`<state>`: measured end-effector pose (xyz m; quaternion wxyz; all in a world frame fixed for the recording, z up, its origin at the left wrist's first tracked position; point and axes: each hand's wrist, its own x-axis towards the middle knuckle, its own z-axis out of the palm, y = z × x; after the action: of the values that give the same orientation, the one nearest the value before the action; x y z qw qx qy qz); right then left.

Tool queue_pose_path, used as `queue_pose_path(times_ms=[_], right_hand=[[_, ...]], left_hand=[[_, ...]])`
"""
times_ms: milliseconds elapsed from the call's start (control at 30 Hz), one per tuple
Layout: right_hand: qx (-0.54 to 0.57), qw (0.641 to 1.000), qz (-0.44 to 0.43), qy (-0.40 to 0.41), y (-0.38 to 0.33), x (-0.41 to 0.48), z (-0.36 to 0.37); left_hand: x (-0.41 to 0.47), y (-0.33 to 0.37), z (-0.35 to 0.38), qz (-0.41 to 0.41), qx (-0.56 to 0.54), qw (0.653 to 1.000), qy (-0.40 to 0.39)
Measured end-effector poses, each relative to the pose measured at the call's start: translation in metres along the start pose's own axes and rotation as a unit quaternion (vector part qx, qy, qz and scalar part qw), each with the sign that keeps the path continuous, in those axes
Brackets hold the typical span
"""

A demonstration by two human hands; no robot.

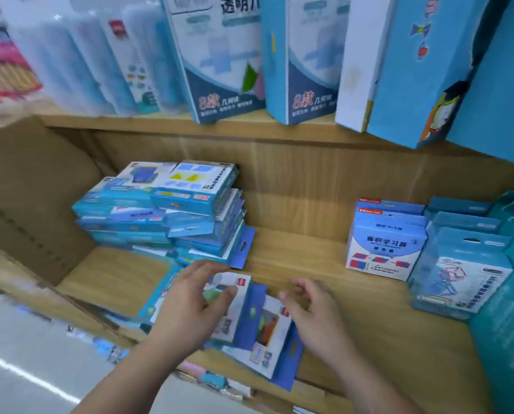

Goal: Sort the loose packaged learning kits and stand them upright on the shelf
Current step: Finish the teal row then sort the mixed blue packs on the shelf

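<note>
Left hand [190, 306]: lower centre, fingers curled over the far edge of a flat kit [238, 297], thumb on its face.
Right hand [312, 312]: beside second kit [267, 327], fingers loosely curled, holding nothing (contact unclear).
Stacked kits [166, 210]: middle left, lying flat on shelf [309, 258].
Upright kits [387, 243]: middle right.

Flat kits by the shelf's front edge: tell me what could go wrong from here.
1. The right kit seems to jut over the shelf edge; a nudge from the right hand may tip it off.
2. The stack behind sits unevenly; the left hand, lifting the left kit, could topple it.
</note>
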<state>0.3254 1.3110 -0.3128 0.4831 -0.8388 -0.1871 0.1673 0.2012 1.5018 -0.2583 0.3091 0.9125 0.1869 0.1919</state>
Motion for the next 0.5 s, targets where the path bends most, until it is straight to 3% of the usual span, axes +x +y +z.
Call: queue_pose_path(times_ms=[100, 200, 333, 500], right_hand=[[-0.162, 0.985, -0.015, -0.057, -0.020, 0.005, 0.026], [-0.278, 0.960, -0.007, -0.039, -0.035, 0.004, 0.043], [-0.285, 0.958, 0.033, -0.005, -0.043, 0.007, 0.055], [-0.197, 0.978, 0.056, 0.037, -0.047, -0.002, 0.062]], left_hand=[[-0.006, -0.034, -0.019, -0.037, 0.097, 0.994, -0.028], [-0.010, -0.065, -0.029, -0.054, 0.126, 0.985, -0.108], [-0.009, -0.092, -0.037, -0.002, 0.108, 0.983, -0.149], [-0.003, -0.115, -0.037, 0.065, 0.096, 0.985, -0.130]])
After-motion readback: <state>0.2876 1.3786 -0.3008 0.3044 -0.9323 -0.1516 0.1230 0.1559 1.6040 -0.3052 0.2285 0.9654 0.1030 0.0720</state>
